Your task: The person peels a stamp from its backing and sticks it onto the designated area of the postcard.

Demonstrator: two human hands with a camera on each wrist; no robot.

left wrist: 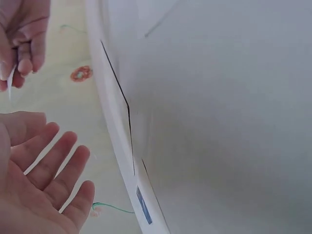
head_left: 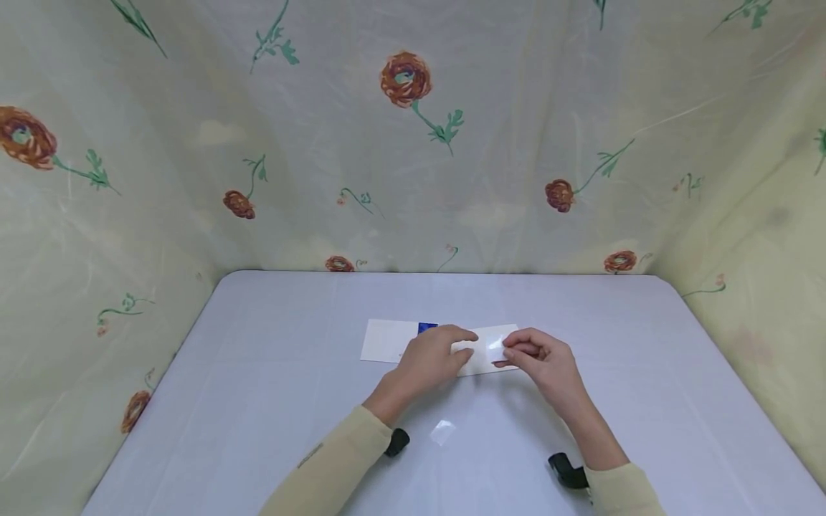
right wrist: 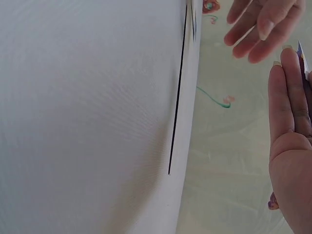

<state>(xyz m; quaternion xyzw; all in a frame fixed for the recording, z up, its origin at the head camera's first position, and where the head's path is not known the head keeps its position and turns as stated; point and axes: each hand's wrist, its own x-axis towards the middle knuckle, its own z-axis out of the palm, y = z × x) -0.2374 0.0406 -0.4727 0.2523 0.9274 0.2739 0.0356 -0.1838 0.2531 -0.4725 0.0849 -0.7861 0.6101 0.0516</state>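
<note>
My right hand (head_left: 545, 362) pinches a small flat glossy piece (head_left: 495, 348) between thumb and fingers, over the right end of a long white card (head_left: 387, 341). In the right wrist view, a thin edge of this piece (right wrist: 302, 54) shows dark and coloured printing beside the fingertips. A blue patch (head_left: 426, 327) marks the card near its middle. Above that middle is my left hand (head_left: 434, 356), fingers spread and gently bent, with a gap between thumb and forefinger and nothing held. The left wrist view shows the same left hand (left wrist: 46, 180) below the other hand.
A small clear plastic square (head_left: 442, 432) lies on the white-covered table (head_left: 290, 401), nearer to me than the card. Flower-patterned curtains (head_left: 310, 129) enclose the back and both sides. Dark wrist devices (head_left: 568, 471) sit beneath both forearms.
</note>
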